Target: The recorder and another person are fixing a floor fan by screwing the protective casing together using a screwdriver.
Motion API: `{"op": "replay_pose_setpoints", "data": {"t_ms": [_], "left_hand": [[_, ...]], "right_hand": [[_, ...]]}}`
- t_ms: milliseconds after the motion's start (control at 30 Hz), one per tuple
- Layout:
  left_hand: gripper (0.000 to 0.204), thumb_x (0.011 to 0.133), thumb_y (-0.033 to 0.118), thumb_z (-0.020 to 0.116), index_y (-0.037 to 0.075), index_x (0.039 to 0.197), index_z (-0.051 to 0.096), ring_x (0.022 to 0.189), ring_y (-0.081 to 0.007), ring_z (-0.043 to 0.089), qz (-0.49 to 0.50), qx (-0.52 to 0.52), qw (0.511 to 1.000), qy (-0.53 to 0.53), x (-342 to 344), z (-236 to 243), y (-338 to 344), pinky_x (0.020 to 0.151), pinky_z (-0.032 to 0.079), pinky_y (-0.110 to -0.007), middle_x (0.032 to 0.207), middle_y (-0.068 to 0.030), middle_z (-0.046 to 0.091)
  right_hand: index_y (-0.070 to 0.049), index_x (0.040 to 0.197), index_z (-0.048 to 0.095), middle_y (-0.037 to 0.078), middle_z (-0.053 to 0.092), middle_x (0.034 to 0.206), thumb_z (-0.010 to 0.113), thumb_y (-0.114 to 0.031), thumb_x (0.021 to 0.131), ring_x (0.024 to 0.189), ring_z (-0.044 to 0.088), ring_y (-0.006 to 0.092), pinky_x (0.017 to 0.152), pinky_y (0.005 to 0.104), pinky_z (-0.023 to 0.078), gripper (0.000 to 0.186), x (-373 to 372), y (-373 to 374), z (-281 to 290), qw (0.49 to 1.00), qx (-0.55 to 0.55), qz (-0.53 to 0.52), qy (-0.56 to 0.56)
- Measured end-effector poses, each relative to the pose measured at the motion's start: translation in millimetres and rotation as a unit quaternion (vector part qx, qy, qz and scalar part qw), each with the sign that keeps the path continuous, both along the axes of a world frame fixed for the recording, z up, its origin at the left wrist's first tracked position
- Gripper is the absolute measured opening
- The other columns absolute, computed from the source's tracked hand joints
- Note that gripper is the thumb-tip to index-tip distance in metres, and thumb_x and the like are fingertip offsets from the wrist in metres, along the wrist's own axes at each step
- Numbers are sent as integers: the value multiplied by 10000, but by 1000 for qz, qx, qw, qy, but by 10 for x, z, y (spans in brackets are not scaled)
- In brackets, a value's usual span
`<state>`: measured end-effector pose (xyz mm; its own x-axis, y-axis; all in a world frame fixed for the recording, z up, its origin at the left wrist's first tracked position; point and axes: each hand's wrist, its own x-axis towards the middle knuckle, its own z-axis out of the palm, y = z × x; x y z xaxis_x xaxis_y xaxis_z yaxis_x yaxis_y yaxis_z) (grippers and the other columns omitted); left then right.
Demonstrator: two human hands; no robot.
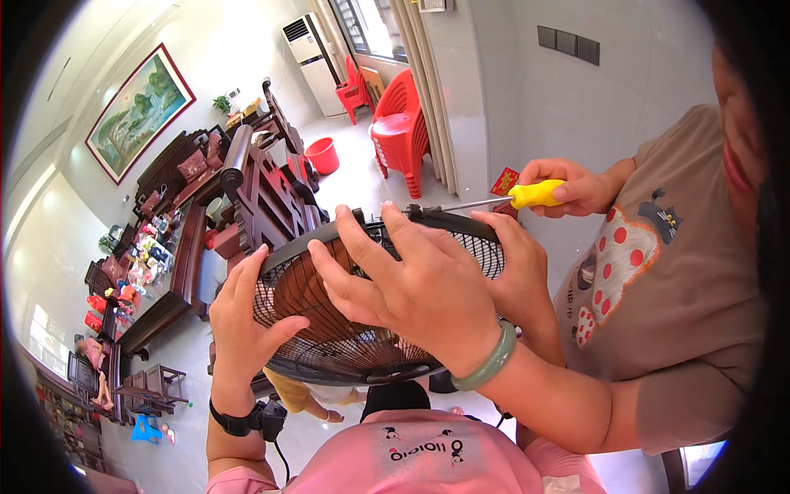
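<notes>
A round black fan (295, 284) with a wire cage stands upright in front of me. My left hand (240, 333) grips its left side, fingers along the rim and thumb on the grille. On the right side of the rim, my right hand (523, 276) is closed around the edge, its wrist partly hidden behind a co-worker's arm. The co-worker's braceleted hand (428, 288) rests across the top of the cage. Their other hand (576, 185) holds a yellow-handled screwdriver (535, 194), its shaft reaching a black clip (415, 213) on the upper rim.
Close on my right stands the co-worker in a brown T-shirt (634, 272). Dark wooden furniture (185, 255) fills the left, with a cluttered tabletop. Red stacked chairs (401, 123) and a red bucket (322, 156) stand beyond the fan. Another person's arm (317, 405) shows below it.
</notes>
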<state>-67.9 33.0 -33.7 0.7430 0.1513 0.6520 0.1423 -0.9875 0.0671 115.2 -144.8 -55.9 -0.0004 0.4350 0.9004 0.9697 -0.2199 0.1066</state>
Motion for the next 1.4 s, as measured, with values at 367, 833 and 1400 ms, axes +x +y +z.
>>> {"op": "replay_pose_setpoints", "data": {"t_ms": [367,833,1400], "left_hand": [[599,947,420,708,-17,1346,617,983,-362,665,11,22,999,-23,9,71,-95,833,532,-391,1148,-184,635],[274,944,107,694,-13,1191,708,908,-219,597,8,-108,991,-75,-25,105,-45,777,473,-290,1022,-101,609],[258,909,102,722,-23,1135,719,909,-216,593,-37,-132,989,-51,4,265,-50,768,470,-297,1027,-88,590]], "right_hand": [[-226,1229,639,29,636,1254,696,-443,875,998,645,212,733,394,576,419,186,-130,152,999,-47,1,-26],[-214,1034,633,12,597,1251,680,-442,850,922,640,219,730,369,565,297,298,-210,171,988,-89,61,-113],[-136,1064,609,103,583,1363,668,-385,869,1115,627,331,958,393,549,321,157,-207,185,988,-121,30,-91]]}}
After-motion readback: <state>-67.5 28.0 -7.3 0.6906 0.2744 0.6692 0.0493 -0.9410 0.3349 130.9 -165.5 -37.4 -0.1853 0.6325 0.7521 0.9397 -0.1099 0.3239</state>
